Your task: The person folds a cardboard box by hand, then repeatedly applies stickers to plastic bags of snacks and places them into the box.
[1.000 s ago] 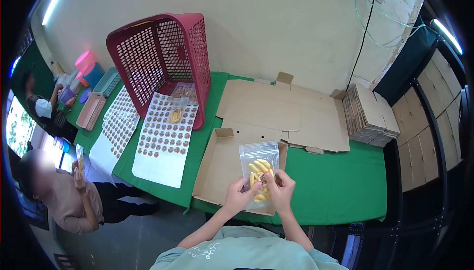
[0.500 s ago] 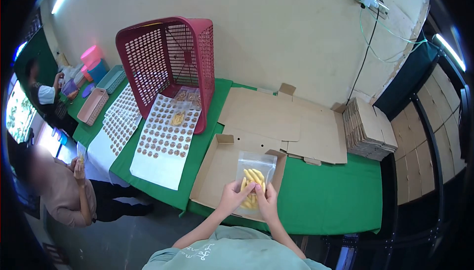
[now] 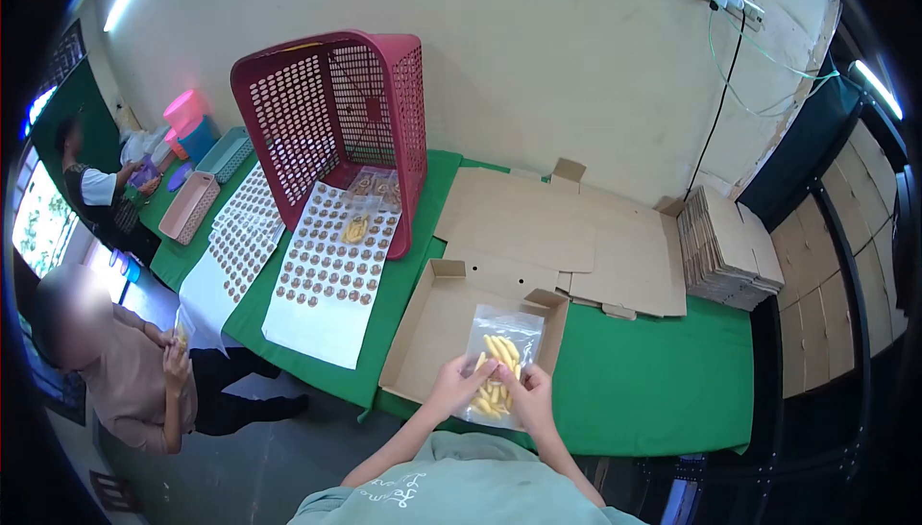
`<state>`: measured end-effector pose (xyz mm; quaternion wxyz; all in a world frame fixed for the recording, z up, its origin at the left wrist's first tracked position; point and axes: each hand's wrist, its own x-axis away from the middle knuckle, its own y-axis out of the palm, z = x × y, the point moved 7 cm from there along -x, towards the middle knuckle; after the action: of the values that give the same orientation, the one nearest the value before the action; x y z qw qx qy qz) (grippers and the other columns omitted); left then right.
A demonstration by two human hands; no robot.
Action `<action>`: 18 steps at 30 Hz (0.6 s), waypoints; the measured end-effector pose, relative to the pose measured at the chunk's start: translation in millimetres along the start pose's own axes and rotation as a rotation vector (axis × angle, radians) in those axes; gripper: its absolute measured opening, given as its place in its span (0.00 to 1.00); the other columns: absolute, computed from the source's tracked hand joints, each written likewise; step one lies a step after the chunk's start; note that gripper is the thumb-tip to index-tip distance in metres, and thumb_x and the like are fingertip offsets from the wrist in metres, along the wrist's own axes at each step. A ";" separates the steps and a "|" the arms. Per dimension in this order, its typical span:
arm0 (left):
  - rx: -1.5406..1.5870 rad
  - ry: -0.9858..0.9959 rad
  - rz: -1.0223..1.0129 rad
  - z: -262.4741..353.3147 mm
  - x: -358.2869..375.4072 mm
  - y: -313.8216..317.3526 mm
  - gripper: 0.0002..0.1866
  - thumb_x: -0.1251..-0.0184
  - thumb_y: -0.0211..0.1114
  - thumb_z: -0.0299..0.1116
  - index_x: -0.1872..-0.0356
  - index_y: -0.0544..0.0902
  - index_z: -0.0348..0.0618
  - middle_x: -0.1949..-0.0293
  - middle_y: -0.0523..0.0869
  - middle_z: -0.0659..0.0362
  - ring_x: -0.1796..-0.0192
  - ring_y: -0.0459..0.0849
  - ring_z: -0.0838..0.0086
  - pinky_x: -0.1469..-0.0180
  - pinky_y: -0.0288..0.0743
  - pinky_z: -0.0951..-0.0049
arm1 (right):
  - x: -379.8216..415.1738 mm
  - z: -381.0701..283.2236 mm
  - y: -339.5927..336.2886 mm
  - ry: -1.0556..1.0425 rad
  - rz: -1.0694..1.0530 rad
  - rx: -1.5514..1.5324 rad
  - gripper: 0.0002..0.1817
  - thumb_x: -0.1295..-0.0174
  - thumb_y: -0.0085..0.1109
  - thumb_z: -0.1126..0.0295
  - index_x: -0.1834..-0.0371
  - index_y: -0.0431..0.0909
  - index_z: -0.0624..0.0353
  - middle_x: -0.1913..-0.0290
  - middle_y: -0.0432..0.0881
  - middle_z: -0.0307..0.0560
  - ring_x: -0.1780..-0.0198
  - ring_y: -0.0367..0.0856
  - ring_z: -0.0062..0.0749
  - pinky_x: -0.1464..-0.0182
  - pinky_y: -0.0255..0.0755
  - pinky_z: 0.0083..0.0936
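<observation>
A clear zip pouch (image 3: 505,321) with yellow finger-shaped pieces inside is between my two hands, above the near part of an open cardboard box (image 3: 411,352). My left hand (image 3: 457,387) is closed on the pouch's left side. On its right side, my right hand (image 3: 531,398) grips it too. Both thumbs press on the front of the pouch and nearly meet at its middle. The fingers behind it are partly hidden.
A maroon basket (image 3: 411,131) lies on its side, with filled pouches and a sticker sheet (image 3: 312,333) at its mouth. Flat cardboard (image 3: 519,222) and stacked cartons (image 3: 725,246) lie to the right on the green cloth. At left, a person (image 3: 144,386) holds a small pouch.
The pouch has tilted a little and its pieces look shifted, while both hands keep hold of it. The view has moved slightly. The person at left has lowered their hands somewhat.
</observation>
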<state>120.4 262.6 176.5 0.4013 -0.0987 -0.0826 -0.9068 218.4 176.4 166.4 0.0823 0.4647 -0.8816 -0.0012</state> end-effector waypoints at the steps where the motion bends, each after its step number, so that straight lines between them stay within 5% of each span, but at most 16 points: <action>1: -0.001 -0.040 -0.007 -3.6 -2.3 1.6 0.14 0.39 0.59 0.37 0.61 0.78 0.34 0.68 0.81 0.62 0.67 0.76 0.85 0.67 0.71 0.84 | 2.3 -13.3 1.3 -0.014 0.021 -0.040 0.08 0.42 0.55 0.71 0.65 0.74 0.66 0.69 0.77 0.38 0.70 0.72 0.13 0.70 0.66 0.11; 7: 0.173 -0.019 -0.250 10.9 -11.2 24.4 0.16 0.41 0.60 0.38 0.59 0.77 0.34 0.65 0.80 0.62 0.64 0.77 0.85 0.63 0.72 0.82 | -4.2 -12.8 -10.3 -0.040 0.112 -0.226 0.13 0.38 0.49 0.66 0.62 0.74 0.67 0.67 0.78 0.42 0.70 0.74 0.15 0.69 0.69 0.13; 12: 0.320 -0.105 -0.270 14.9 -14.2 35.2 0.16 0.42 0.62 0.36 0.58 0.76 0.35 0.65 0.80 0.62 0.64 0.78 0.84 0.63 0.72 0.82 | -13.4 -16.5 -21.5 0.079 0.118 -0.346 0.21 0.36 0.44 0.56 0.62 0.73 0.67 0.67 0.79 0.45 0.69 0.76 0.18 0.67 0.71 0.15; 15: 0.355 -0.014 -0.262 26.4 -18.9 37.4 0.16 0.43 0.63 0.35 0.57 0.76 0.36 0.64 0.80 0.61 0.64 0.78 0.83 0.63 0.72 0.82 | -28.2 -30.6 -27.0 -0.046 -0.013 -0.342 0.22 0.36 0.44 0.55 0.62 0.73 0.68 0.66 0.79 0.45 0.68 0.77 0.19 0.66 0.72 0.16; 18: 0.300 0.037 -0.192 44.4 -22.0 36.2 0.15 0.43 0.63 0.33 0.58 0.77 0.35 0.65 0.81 0.62 0.65 0.78 0.84 0.64 0.72 0.83 | -22.0 -62.5 -23.4 -0.101 0.005 -0.182 0.12 0.40 0.52 0.67 0.62 0.73 0.67 0.66 0.78 0.42 0.67 0.76 0.17 0.64 0.71 0.15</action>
<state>166.8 264.4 216.6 0.3248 -0.0125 -0.2184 -0.9202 258.9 185.7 223.1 0.0797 0.4526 -0.8820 -0.1044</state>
